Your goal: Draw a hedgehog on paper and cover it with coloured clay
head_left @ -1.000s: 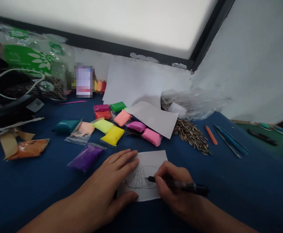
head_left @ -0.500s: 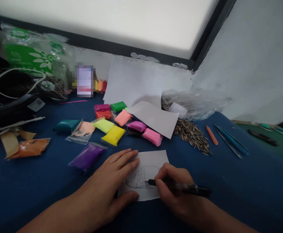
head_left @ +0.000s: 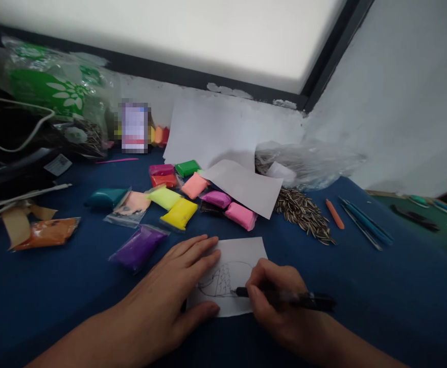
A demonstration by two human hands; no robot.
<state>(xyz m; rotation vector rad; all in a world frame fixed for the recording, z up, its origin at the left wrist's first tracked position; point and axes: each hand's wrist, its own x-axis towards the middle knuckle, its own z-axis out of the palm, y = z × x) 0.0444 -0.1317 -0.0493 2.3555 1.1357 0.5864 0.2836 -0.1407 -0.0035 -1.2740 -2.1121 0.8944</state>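
Note:
A small sheet of white paper (head_left: 242,250) lies on the blue-covered table in front of me. It carries an oval line drawing with rows of small curved marks inside. My left hand (head_left: 181,286) rests flat over the paper's left part, fingers stretched out and thumb apart. Between the thumb and fingers of my right hand (head_left: 280,301) is a black pen (head_left: 303,299), its tip on or just above the lower edge of the oval. The purple packet (head_left: 138,249) is nearest to my left hand.
Beyond the paper lie several colored clay-like packets (head_left: 179,214), a loose white sheet (head_left: 246,186) and a heap of sunflower seeds (head_left: 303,214). At the right are an orange stick (head_left: 335,213) and blue tweezer-like tools (head_left: 367,222). Cables (head_left: 20,197) run at the left.
My right hand and the pen have shifted slightly right and down along the drawing. A few more small marks show in the oval. My left hand has stayed put.

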